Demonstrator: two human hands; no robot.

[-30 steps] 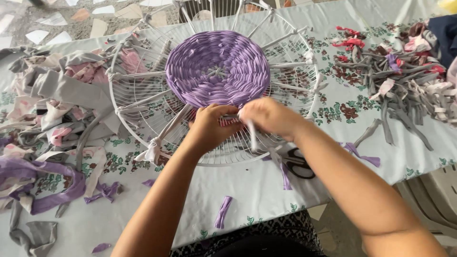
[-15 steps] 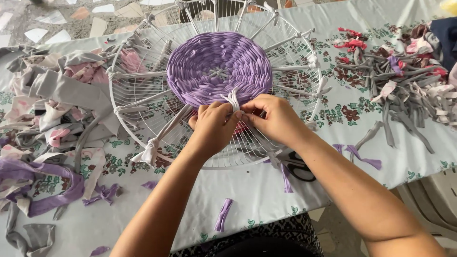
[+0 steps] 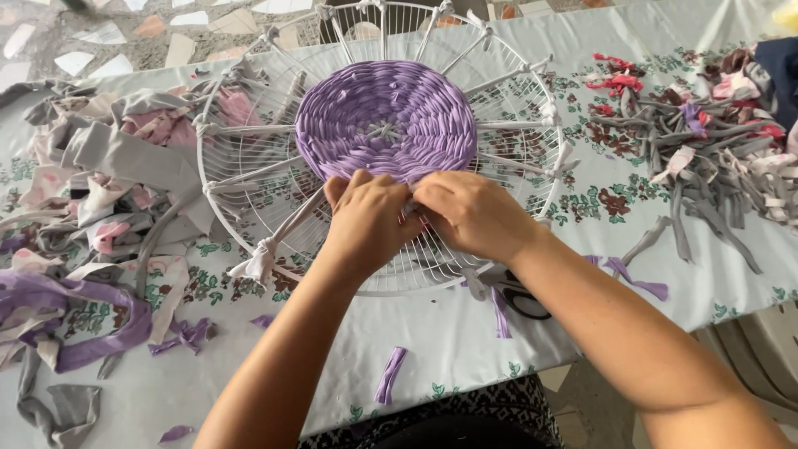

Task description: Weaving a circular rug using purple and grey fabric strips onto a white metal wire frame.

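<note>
Both hands dropped lower since earlier frame, white strip end now hidden; left hand (image 3: pixel 366 218) and right hand (image 3: pixel 472 214) meet, fingers pinched on strip at near edge of purple woven disc (image 3: pixel 386 120), tightening weave; disc centred on white wire fan guard (image 3: pixel 249 208), on floral-cloth surface (image 3: pixel 449 333); fabric strip pile (image 3: pixel 715 141) beyond right

Your arms: bare to the elbow, no sleeves showing.
Your hands (image 3: pixel 424 216): no gloves or rings visible.
Your clothing (image 3: pixel 449 416): dark, small pale pattern.
</note>
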